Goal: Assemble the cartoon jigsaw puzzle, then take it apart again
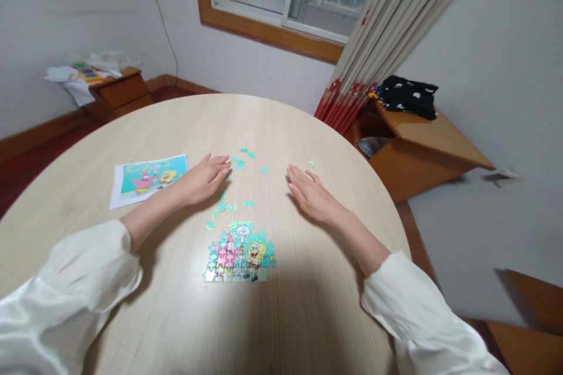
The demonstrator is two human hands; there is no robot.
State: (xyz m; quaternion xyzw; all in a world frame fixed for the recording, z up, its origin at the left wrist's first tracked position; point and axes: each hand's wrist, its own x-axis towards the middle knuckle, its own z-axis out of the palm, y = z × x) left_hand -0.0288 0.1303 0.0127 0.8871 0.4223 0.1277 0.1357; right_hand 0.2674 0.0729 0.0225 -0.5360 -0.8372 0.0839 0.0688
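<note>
A partly assembled cartoon jigsaw puzzle [240, 253] lies on the round wooden table [132, 310] close to me. Several loose teal pieces [243, 159] are scattered beyond it. My left hand [203, 179] rests palm down on the table, fingers stretched toward the loose pieces, its fingertips touching one near them. My right hand [310, 190] lies flat and open to the right of the pieces, holding nothing. A single loose piece [311, 164] sits just beyond its fingertips. The printed reference picture [147, 179] lies left of my left hand.
A low wooden cabinet [420, 143] with dark folded cloth [409, 96] stands right of the table, beside a striped curtain [396, 23]. Another small cabinet [116, 91] with papers is at the far left wall. A window is behind the table.
</note>
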